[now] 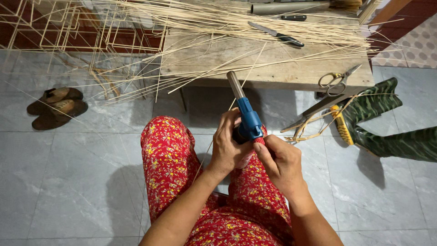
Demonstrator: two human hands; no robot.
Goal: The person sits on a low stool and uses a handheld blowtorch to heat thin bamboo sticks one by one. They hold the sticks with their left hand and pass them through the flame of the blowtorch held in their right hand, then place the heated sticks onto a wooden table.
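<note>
A blue gas torch head [248, 116] with a metal nozzle [236, 85] points up and away over my lap. My left hand [227, 143] wraps around its body just below the blue part. My right hand [278, 159] pinches the red part at its base [259, 140] from the right. A thin bamboo strip [205, 155] runs down past my left wrist. My legs in red flowered trousers [169, 159] lie under both hands.
A low wooden table [273, 68] ahead carries many thin bamboo strips [236, 23], a knife [277, 34] and scissors [337, 78]. Bamboo frames [68, 27] stand at the back left. Brown sandals [57, 107] lie left, green camouflage boots [387, 127] right, on grey tiles.
</note>
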